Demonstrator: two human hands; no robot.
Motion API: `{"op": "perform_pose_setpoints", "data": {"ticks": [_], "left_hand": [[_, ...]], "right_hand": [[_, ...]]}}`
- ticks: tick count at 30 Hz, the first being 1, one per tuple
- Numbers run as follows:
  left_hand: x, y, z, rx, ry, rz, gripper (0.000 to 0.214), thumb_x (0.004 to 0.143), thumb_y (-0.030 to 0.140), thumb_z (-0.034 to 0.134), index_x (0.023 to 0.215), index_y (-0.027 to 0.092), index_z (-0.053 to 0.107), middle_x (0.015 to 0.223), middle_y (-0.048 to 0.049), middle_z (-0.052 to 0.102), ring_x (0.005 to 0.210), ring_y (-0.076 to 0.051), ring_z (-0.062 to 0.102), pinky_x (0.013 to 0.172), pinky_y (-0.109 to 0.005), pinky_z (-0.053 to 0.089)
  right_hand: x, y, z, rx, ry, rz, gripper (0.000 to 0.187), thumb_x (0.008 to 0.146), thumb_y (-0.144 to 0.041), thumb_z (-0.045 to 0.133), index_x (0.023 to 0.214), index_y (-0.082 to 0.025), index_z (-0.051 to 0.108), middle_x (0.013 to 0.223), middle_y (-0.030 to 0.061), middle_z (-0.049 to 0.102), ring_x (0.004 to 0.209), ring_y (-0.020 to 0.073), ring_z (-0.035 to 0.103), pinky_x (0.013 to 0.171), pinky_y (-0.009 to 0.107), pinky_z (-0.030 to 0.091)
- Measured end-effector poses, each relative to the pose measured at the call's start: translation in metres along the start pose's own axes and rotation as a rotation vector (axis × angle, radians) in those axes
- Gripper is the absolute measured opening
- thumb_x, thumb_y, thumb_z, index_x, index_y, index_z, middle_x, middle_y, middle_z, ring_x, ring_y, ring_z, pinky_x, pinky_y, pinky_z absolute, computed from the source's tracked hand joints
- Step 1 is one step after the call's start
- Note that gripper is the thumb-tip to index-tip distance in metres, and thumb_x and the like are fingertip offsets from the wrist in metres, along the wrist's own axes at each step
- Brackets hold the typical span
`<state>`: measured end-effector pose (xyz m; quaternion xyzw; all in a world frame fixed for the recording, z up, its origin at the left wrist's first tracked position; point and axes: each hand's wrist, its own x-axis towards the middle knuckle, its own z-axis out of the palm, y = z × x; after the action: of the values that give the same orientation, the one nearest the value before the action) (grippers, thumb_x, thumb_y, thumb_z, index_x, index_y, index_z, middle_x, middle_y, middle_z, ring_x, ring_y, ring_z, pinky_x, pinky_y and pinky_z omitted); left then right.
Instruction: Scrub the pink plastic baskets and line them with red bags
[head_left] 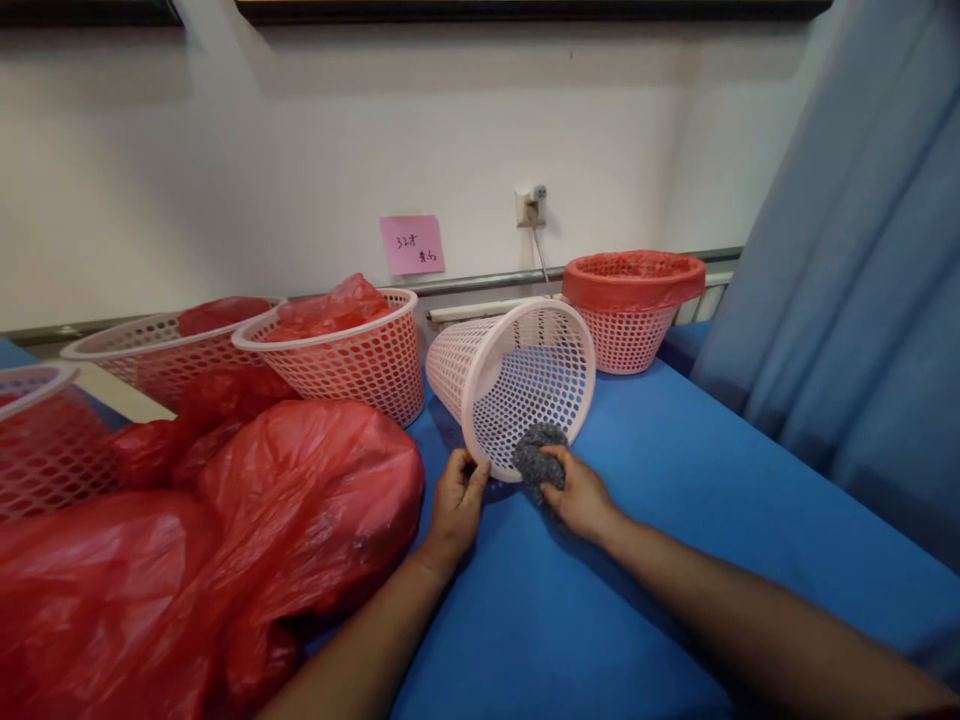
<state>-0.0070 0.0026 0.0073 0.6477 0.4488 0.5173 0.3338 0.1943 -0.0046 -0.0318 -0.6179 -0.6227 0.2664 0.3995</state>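
A pale pink plastic wastebasket (pixel 480 365) with a lattice of holes lies tipped on its side, its mouth facing me. My left hand (pixel 456 505) is closed on the lower left of its rim, thumb on top. In my right hand (pixel 581 495) is a bunched dark grey cleaning cloth (pixel 538 455), held against the lower right of the rim. The fingers of that hand are partly hidden behind the cloth. Nothing shows inside the basket.
Blue-covered surface (pixel 600 620) lies beneath. Red plastic bags (pixel 315 490) are heaped at left. Pink baskets with red liners (pixel 375 365) stand behind them; a red-lined basket (pixel 626 335) stands back right. A curtain (pixel 847 270) hangs right; a wall socket (pixel 531 208) has a plug.
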Motion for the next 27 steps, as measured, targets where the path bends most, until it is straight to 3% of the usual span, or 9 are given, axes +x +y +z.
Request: {"op": "perform_pose_setpoints", "data": {"ticks": [5,10,13,15,18,21,23,27], "left_hand": [[-0.004,0.002,0.000,-0.010,0.004,0.007,0.030,0.099,0.047,0.050,0.088,0.020,0.058,0.083,-0.0002,0.061,0.078,-0.016,0.060,0.075,-0.030,0.054],[-0.011,0.000,0.001,-0.020,-0.055,0.062,0.036,0.092,0.051,0.058,0.109,0.020,0.063,0.102,-0.0074,0.071,0.098,-0.024,0.067,0.088,-0.040,0.057],[-0.011,-0.003,-0.002,0.035,-0.033,0.094,0.039,0.088,0.054,0.059,0.105,0.019,0.064,0.100,-0.0098,0.072,0.099,-0.028,0.068,0.089,-0.043,0.057],[-0.010,-0.003,-0.005,0.076,-0.001,0.093,0.038,0.085,0.056,0.062,0.095,0.019,0.063,0.091,-0.0078,0.071,0.089,-0.027,0.067,0.081,-0.041,0.058],[-0.006,-0.001,-0.011,0.123,0.053,0.069,0.031,0.094,0.050,0.053,0.086,0.020,0.058,0.079,-0.0019,0.064,0.074,-0.019,0.060,0.069,-0.033,0.053],[-0.002,0.004,-0.013,0.168,0.092,0.053,0.029,0.100,0.043,0.044,0.084,0.021,0.054,0.072,0.0025,0.054,0.066,-0.015,0.051,0.062,-0.027,0.045],[-0.002,0.007,-0.013,0.186,0.084,0.052,0.029,0.099,0.043,0.044,0.082,0.021,0.052,0.070,0.0034,0.052,0.064,-0.015,0.050,0.061,-0.026,0.043],[-0.002,0.009,-0.011,0.212,0.040,0.052,0.030,0.101,0.043,0.039,0.079,0.023,0.047,0.066,0.0037,0.054,0.060,-0.015,0.052,0.058,-0.027,0.043]], "right_hand": [[-0.039,-0.045,0.014,0.291,0.020,-0.239,0.056,0.081,-0.020,0.066,0.134,-0.025,0.053,0.132,0.0074,0.064,0.124,0.0231,0.061,0.110,0.044,0.047],[-0.024,-0.095,-0.001,0.465,0.112,-0.416,0.054,0.084,-0.022,0.066,0.136,-0.026,0.053,0.132,0.0078,0.064,0.123,0.0233,0.061,0.110,0.044,0.048],[-0.018,-0.102,-0.010,0.359,0.010,-0.517,0.049,0.082,-0.016,0.065,0.129,-0.028,0.062,0.120,0.0050,0.067,0.113,0.0218,0.064,0.103,0.041,0.052],[-0.021,-0.091,-0.012,0.225,-0.110,-0.527,0.049,0.079,-0.012,0.065,0.125,-0.029,0.065,0.112,0.0042,0.067,0.106,0.0208,0.066,0.097,0.039,0.055],[-0.025,-0.054,-0.014,0.092,-0.198,-0.421,0.052,0.077,-0.010,0.066,0.125,-0.029,0.067,0.113,0.0047,0.068,0.106,0.0209,0.067,0.098,0.039,0.054],[-0.011,-0.012,-0.021,0.028,-0.127,-0.176,0.052,0.071,-0.007,0.066,0.119,-0.026,0.071,0.111,0.0039,0.073,0.103,0.0221,0.070,0.098,0.040,0.054],[0.006,0.009,-0.032,-0.002,-0.057,-0.056,0.048,0.068,-0.006,0.066,0.112,-0.023,0.074,0.097,0.0037,0.076,0.091,0.0239,0.073,0.091,0.042,0.057],[0.048,0.027,-0.064,-0.015,0.114,0.023,0.042,0.063,-0.009,0.066,0.101,-0.023,0.076,0.079,0.0026,0.074,0.076,0.0257,0.072,0.085,0.046,0.057]]}}
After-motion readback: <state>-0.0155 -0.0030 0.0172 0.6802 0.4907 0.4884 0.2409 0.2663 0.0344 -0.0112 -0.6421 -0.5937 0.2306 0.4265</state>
